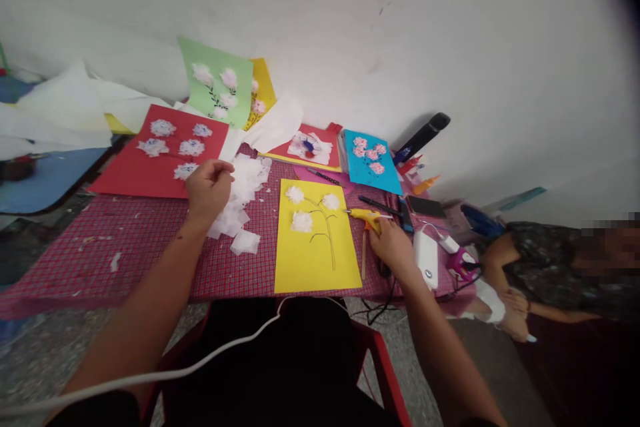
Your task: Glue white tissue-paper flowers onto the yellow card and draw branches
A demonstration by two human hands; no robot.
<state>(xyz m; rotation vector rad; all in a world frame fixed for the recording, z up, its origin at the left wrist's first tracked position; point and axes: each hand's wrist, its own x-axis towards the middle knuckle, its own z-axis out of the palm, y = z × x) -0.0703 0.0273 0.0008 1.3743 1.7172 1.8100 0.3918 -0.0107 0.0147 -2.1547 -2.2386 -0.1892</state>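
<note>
My right hand (394, 247) is wrapped round a yellow hot glue gun (364, 213), its nozzle pointing left over the edge of a yellow sheet (300, 263). That sheet bears a drawn branching stem (330, 240) and three white paper flowers (302, 221) near its top. My left hand (207, 192) has its fingers curled in a pinch above a pile of thin white paper squares (245, 180). Whatever is between those fingertips, if anything, is too small to make out. Beneath the left hand, a red card (130, 170) carries several bluish-white paper flowers (192, 147).
A green card (193, 57) and a blue card (385, 180), both with flowers, stand behind. On the right lie a black pen (375, 205), a phone (425, 207) and a white power bank (425, 260). A person's hand (515, 320) shows beyond. A white cable (220, 349) crosses my lap.
</note>
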